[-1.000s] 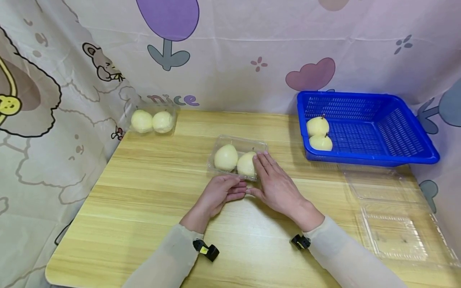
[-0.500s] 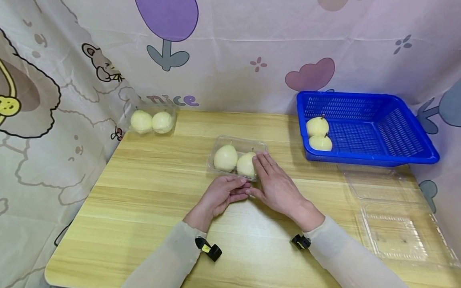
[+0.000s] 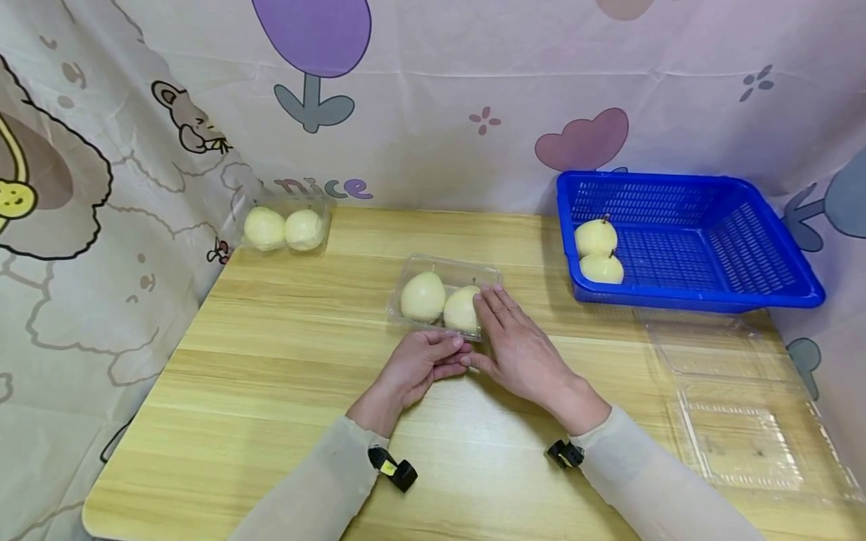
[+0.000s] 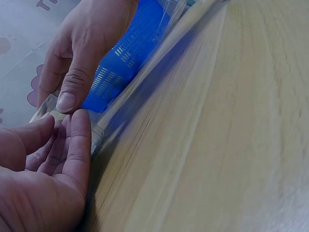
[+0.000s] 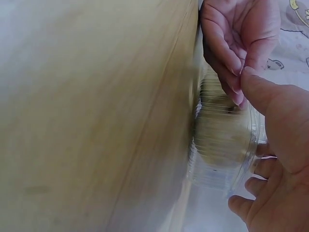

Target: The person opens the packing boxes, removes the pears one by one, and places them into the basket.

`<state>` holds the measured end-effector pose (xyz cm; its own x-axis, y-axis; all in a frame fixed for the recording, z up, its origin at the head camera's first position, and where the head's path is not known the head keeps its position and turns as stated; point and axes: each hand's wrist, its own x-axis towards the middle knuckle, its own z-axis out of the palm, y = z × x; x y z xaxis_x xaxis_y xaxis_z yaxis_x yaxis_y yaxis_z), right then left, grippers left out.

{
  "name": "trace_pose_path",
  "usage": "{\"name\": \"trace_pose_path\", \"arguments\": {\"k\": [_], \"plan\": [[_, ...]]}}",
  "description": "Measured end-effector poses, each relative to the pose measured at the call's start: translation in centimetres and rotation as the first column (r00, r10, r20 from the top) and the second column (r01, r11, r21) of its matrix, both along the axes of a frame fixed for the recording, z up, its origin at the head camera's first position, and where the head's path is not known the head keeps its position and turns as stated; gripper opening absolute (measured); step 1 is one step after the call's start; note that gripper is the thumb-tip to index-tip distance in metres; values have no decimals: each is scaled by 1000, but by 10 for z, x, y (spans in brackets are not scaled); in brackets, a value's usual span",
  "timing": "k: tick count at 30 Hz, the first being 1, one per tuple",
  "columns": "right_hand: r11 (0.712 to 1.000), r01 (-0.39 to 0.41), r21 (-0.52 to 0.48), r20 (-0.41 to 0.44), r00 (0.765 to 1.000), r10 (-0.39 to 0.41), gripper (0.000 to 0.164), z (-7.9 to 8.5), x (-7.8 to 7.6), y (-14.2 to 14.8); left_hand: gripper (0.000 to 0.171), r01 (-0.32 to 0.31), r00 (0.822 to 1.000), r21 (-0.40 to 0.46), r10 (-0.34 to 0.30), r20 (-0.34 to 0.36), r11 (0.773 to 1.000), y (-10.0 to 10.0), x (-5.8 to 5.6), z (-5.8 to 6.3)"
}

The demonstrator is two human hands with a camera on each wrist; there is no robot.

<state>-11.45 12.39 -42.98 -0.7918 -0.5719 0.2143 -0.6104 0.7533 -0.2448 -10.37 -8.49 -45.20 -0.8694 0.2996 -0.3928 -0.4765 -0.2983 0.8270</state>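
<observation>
A clear plastic fruit box (image 3: 446, 264) with two pale yellow pears sits mid-table in the head view. The left pear (image 3: 422, 297) shows fully; the right pear (image 3: 462, 309) is partly covered by my right hand (image 3: 524, 353). That hand lies along the box's right side, its fingers straight and pressing, its thumb at the front rim. At the front edge, my left hand (image 3: 422, 368) pinches the rim between thumb and fingertips. In the right wrist view, the right thumb (image 5: 260, 89) meets the left fingertips, and the ribbed box wall (image 5: 212, 176) stands beside them.
A blue basket (image 3: 704, 297) with two pears (image 3: 597, 239) stands at the back right. Another clear box (image 3: 323, 229) holding two pears is at the back left. An opened clear plastic box (image 3: 737, 436) lies at the right edge. A printed curtain (image 3: 419, 135) hangs behind the wooden table (image 3: 271, 361).
My left hand has shifted slightly right along the box's front rim, closer to the right thumb. The right hand, box and pears look the same.
</observation>
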Motion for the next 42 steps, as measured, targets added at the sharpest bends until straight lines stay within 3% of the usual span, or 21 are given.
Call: {"name": "trace_pose_path", "arguments": {"k": [13,16,18,21,23,26,28,31,34,39,42], "plan": [[1000,-2,-2,37,999,2,94,2,0,-1,29,-34,999,-3,34,34,999,0,0,1],[997,8,-76,115,993,0,89,5,-2,0,25,-58,998,-6,58,33,998,0,-1,2],[983,42,-179,174,985,-11,79,7,-4,1,22,-79,996,-8,80,38,997,1,-2,2],[916,174,-361,296,953,-64,64,11,-10,3,24,-98,994,-9,98,41,995,2,-3,3],[842,287,-457,374,921,-111,56,13,-15,5,26,-102,994,-9,102,40,995,3,-3,4],[740,437,-512,477,861,-179,51,16,-22,7,31,-92,995,-12,92,23,996,4,-2,4],[702,497,-510,520,828,-209,48,16,-27,9,32,-88,996,-16,88,21,996,5,-2,4],[671,562,-483,585,778,-231,47,15,-32,8,32,-85,996,-25,85,11,996,5,-1,3],[607,630,-484,672,712,-204,46,14,-36,6,31,-85,996,-30,86,10,996,5,-2,2],[434,730,-528,786,614,-76,39,10,-42,2,31,-84,996,-35,84,3,996,6,-2,2],[374,769,-518,823,568,-28,35,9,-44,0,29,-84,996,-34,84,0,996,6,-2,2]]}}
